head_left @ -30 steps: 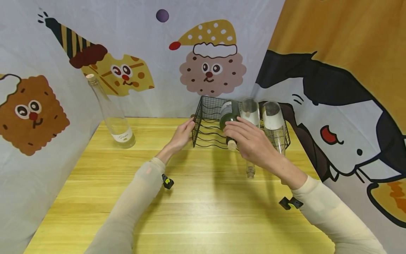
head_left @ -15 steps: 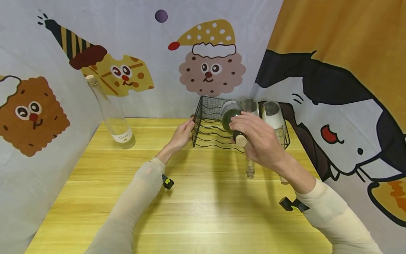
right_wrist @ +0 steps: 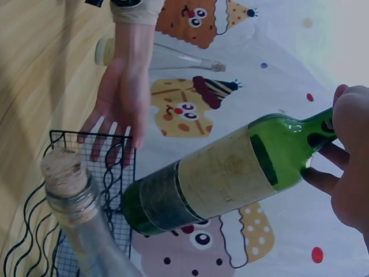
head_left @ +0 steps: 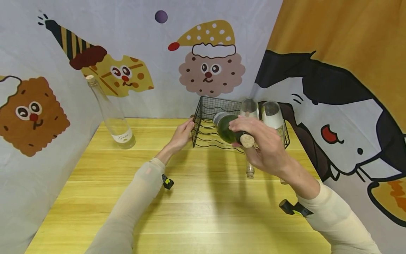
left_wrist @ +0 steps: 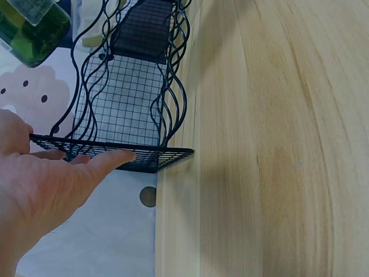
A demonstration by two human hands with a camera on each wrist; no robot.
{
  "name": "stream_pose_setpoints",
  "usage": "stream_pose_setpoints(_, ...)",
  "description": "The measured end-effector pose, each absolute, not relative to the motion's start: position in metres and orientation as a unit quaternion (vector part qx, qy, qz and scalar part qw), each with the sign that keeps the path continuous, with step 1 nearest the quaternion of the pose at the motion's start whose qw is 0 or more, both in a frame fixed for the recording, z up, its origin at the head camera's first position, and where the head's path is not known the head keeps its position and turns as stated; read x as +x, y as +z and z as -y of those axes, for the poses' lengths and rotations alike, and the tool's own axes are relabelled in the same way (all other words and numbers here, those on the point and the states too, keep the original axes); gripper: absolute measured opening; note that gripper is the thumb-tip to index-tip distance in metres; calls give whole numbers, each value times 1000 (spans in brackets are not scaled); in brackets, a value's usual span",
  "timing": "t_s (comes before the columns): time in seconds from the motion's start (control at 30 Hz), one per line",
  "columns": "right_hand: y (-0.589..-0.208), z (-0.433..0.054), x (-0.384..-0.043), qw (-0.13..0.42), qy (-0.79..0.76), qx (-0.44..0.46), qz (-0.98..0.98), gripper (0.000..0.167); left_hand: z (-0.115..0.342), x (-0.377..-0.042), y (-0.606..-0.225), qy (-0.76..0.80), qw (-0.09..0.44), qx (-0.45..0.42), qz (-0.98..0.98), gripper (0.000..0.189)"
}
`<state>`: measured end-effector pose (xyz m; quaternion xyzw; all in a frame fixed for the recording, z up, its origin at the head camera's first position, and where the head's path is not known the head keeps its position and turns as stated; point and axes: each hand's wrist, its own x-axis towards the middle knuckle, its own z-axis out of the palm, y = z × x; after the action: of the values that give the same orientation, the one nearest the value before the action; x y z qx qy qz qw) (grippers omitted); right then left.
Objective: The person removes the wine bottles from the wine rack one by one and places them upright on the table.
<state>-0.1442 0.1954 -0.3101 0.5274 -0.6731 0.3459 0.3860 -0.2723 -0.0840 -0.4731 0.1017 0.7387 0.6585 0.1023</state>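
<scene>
My right hand [head_left: 264, 143] grips a green glass wine bottle [right_wrist: 222, 179] by its neck. The corked end tilts toward me in the head view, and the labelled body hangs over the left part of a black wire bottle rack [head_left: 209, 144]. Against the rack's left mesh end lies my left hand [head_left: 182, 135], its fingers extended along the outside in the left wrist view. Two clear bottles lie in the rack's right part, one [head_left: 250, 106] beside the green bottle and another [head_left: 272, 118] farther right, corks toward me; my right hand partly covers them.
A tall clear corked bottle [head_left: 117, 123] with a white label stands on the wooden table [head_left: 190, 211] at the back left. Behind the table hangs a white cloth [head_left: 133, 31] printed with cartoon figures, and its orange part is on the right.
My right hand has turned and moved slightly right and toward me, tilting the green wine bottle so its cork faces me and its base swings left. My left hand stays against the rack.
</scene>
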Motion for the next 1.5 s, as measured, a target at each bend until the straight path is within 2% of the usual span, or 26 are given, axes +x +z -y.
stream_pose_setpoints(0.23,-305,-195,-138,362,349,517,693,33,84,-272,-473,664,106,98,-734,63)
stream_pose_setpoints(0.53,-304,-191,-135,295,350,511,728,39,84,-273,-473,656,107,95,-741,64)
stream_pose_setpoints(0.73,-306,-187,-135,244,380,482,751,30,84,-273,-472,662,109,90,-736,63)
stream_pose_setpoints(0.9,-312,-182,-139,211,403,466,759,40,85,-271,-473,665,110,90,-733,63)
stream_pose_setpoints(1.5,-332,-173,-155,105,453,411,784,28,87,-272,-475,660,106,108,-736,65)
